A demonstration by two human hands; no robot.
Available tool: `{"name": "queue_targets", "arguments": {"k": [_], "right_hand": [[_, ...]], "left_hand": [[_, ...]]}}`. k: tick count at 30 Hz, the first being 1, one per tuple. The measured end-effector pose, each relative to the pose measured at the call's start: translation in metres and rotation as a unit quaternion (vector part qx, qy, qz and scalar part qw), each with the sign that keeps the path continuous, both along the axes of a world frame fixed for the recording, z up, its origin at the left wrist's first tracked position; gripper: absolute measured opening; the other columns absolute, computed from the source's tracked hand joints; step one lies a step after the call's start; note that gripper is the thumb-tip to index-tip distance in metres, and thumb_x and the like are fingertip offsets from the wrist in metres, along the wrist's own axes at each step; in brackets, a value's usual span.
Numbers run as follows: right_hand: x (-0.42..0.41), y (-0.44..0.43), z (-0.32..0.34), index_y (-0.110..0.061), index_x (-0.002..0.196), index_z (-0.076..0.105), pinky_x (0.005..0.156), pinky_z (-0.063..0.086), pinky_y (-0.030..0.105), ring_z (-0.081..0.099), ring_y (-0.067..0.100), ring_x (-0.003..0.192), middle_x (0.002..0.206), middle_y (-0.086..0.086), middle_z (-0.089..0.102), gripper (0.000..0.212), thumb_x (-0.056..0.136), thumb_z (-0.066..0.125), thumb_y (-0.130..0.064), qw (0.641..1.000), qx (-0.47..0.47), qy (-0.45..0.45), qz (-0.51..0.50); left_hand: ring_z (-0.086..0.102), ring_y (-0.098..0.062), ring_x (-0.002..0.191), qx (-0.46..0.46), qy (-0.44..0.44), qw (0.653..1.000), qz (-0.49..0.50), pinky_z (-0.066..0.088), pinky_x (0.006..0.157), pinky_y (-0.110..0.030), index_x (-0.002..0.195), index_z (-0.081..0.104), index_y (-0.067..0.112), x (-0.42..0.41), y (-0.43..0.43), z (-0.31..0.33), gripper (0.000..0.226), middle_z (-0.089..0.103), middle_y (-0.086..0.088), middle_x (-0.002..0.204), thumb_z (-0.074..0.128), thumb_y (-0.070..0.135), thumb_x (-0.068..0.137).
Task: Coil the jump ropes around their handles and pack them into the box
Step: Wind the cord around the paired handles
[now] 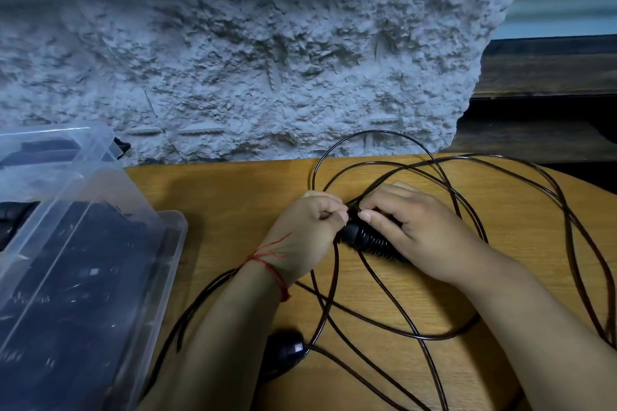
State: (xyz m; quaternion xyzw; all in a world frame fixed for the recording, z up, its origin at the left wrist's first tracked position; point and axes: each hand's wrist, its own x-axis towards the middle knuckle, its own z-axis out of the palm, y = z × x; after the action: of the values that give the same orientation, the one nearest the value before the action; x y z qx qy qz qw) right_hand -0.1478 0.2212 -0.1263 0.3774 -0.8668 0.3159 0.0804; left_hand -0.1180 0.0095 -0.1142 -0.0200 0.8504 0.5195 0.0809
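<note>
Two hands: the left hand point(307, 227) and the right hand point(424, 230) meet over the middle of the table point(217, 197), nearly touching.
Left hand: its fingers are curled and pinch the rope point(377, 131) right where it leaves the handle point(365, 243).
Right hand: it is wrapped round the handle, with the thumb on top.
Handle's long line: it runs from 10 o'clock to 4 o'clock. The rope end points to 10 o'clock, at the left hand.
Ridges on the handle: I cannot tell if they are ribs or turns of rope.
Rope: most of it lies in big loose loops, from 12 o'clock round to 6 o'clock of the hands.
Other handle point(287, 349): it lies on the table at 6 o'clock from the left hand. No hand touches it.
Box point(173, 220): clear plastic, at 9 o'clock from the hands, well apart. Dark things lie inside.
Next move, my guess: the left hand is nearer the rope end, so it can lead the rope round while the right hand keeps the handle steady.
</note>
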Motion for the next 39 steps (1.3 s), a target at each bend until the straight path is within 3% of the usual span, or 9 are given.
{"name": "queue_targets", "arguments": {"k": [7, 10, 14, 18, 24, 28, 32, 34, 39], "right_hand": [[0.000, 0.000, 0.005, -0.027, 0.107, 0.074, 0.087, 0.043, 0.022, 0.054, 0.012, 0.097, 0.098, -0.017, 0.058, 0.014, 0.105, 0.060, -0.029, 0.998, 0.053, 0.011, 0.019], [-0.003, -0.001, 0.010, -0.029, 0.105, 0.080, 0.085, 0.043, 0.021, 0.058, 0.012, 0.093, 0.094, -0.017, 0.061, 0.011, 0.100, 0.071, -0.025, 0.998, 0.055, 0.007, 0.014], [-0.004, -0.005, 0.015, -0.029, 0.098, 0.084, 0.078, 0.054, 0.035, 0.064, 0.012, 0.087, 0.089, -0.015, 0.067, 0.008, 0.092, 0.081, -0.024, 0.998, 0.056, 0.003, -0.004], [0.001, -0.005, 0.014, -0.030, 0.090, 0.080, 0.069, 0.054, 0.030, 0.064, 0.001, 0.076, 0.083, -0.016, 0.071, 0.013, 0.083, 0.090, -0.032, 0.996, -0.010, -0.026, -0.079], [0.001, -0.008, 0.012, -0.027, 0.086, 0.082, 0.075, 0.054, 0.031, 0.064, 0.004, 0.082, 0.085, -0.016, 0.071, 0.008, 0.084, 0.088, -0.030, 0.994, -0.021, -0.043, -0.097], [-0.005, -0.002, 0.011, -0.029, 0.087, 0.081, 0.077, 0.054, 0.037, 0.064, 0.005, 0.087, 0.086, -0.017, 0.069, 0.007, 0.088, 0.085, -0.035, 0.996, -0.016, -0.043, -0.071], [-0.008, 0.002, 0.006, -0.027, 0.090, 0.080, 0.076, 0.055, 0.042, 0.065, 0.011, 0.089, 0.088, -0.017, 0.070, 0.010, 0.089, 0.081, -0.037, 0.999, -0.012, -0.008, -0.029], [-0.008, 0.006, 0.004, -0.026, 0.091, 0.082, 0.077, 0.055, 0.041, 0.066, 0.009, 0.090, 0.089, -0.018, 0.071, 0.014, 0.089, 0.079, -0.040, 0.999, -0.025, -0.008, -0.023], [-0.005, 0.007, -0.003, -0.026, 0.100, 0.086, 0.081, 0.059, 0.034, 0.071, 0.001, 0.095, 0.096, -0.019, 0.076, 0.017, 0.087, 0.083, -0.036, 0.996, -0.080, -0.020, -0.046]], "left_hand": [[0.059, 0.001, 0.103, 0.033, -0.014, 0.999, 0.037, 0.038, 0.071, 0.004, 0.095, 0.078, 0.020, -0.002, 0.007, -0.002, 0.011, 0.059, 0.014, 0.121, 0.069, 0.019, 0.101], [0.059, 0.001, 0.099, 0.037, -0.029, 0.998, 0.038, 0.039, 0.068, 0.003, 0.100, 0.079, 0.014, -0.005, 0.008, -0.001, 0.006, 0.060, 0.010, 0.121, 0.074, 0.017, 0.097], [0.057, 0.000, 0.098, 0.031, -0.043, 0.997, 0.052, 0.038, 0.068, -0.009, 0.102, 0.079, 0.013, -0.007, 0.009, 0.002, 0.008, 0.061, 0.008, 0.123, 0.076, 0.016, 0.095], [0.060, -0.002, 0.093, 0.013, -0.045, 0.996, 0.082, 0.040, 0.068, -0.018, 0.091, 0.079, 0.014, -0.008, 0.015, 0.004, 0.006, 0.064, 0.013, 0.109, 0.076, 0.019, 0.092], [0.062, -0.002, 0.092, -0.029, 0.012, 0.995, 0.099, 0.041, 0.062, -0.008, 0.087, 0.071, 0.026, -0.002, 0.018, 0.000, 0.009, 0.059, 0.015, 0.111, 0.078, 0.027, 0.092], [0.063, 0.003, 0.100, 0.001, 0.051, 0.998, 0.045, 0.047, 0.080, -0.009, 0.097, 0.075, 0.030, 0.009, 0.010, -0.003, 0.015, 0.060, 0.018, 0.115, 0.070, 0.016, 0.099], [0.058, 0.006, 0.118, -0.108, 0.130, 0.983, -0.069, 0.041, 0.097, -0.005, 0.119, 0.079, 0.025, 0.018, -0.005, -0.006, 0.033, 0.063, 0.022, 0.128, 0.057, 0.006, 0.103], [0.058, 0.003, 0.117, -0.139, 0.162, 0.970, -0.120, 0.042, 0.094, -0.007, 0.123, 0.078, 0.026, 0.017, -0.013, -0.011, 0.037, 0.061, 0.023, 0.131, 0.057, 0.004, 0.103], [0.061, 0.004, 0.093, -0.184, 0.215, 0.945, -0.161, 0.041, 0.080, -0.007, 0.124, 0.078, 0.024, 0.008, -0.024, -0.012, 0.027, 0.058, 0.017, 0.133, 0.063, 0.014, 0.104]]}}
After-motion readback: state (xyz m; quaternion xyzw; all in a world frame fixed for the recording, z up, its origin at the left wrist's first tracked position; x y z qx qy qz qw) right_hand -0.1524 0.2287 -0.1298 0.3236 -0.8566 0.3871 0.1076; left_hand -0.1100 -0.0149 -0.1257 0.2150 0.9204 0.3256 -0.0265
